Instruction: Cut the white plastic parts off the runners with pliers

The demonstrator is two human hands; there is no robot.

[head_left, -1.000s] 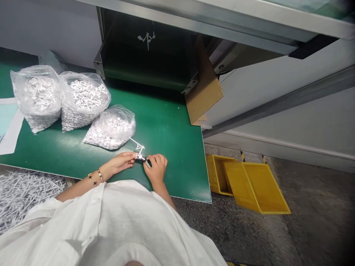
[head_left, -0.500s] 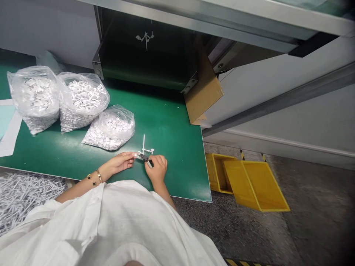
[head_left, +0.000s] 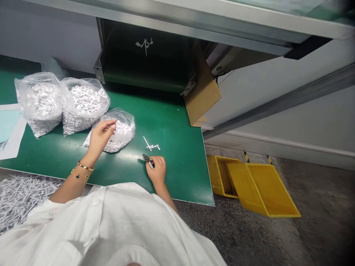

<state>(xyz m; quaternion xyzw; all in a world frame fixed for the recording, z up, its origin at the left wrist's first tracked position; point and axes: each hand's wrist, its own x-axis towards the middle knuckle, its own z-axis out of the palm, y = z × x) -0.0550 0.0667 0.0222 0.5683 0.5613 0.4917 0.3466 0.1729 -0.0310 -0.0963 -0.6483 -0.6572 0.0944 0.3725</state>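
Observation:
My left hand is over the smallest clear plastic bag, which holds small white plastic pieces. Its fingertips are drawn together, and whatever they pinch is too small to make out against the white pieces. My right hand is closed around the handles of cutting pliers, whose dark jaws point up and left above the green table. Just beyond the jaws lies a branched white plastic sprue, apart from both hands.
Two larger bags of white pieces, a left bag and a middle bag, stand behind. A dark green conveyor belt carries another sprue. Cardboard leans beside it. Many white sprues lie below left; yellow crates stand right.
My left hand has moved away from the pliers, left and up to over the small bag. The sprue at the jaws now lies on the table. My right hand still grips the pliers.

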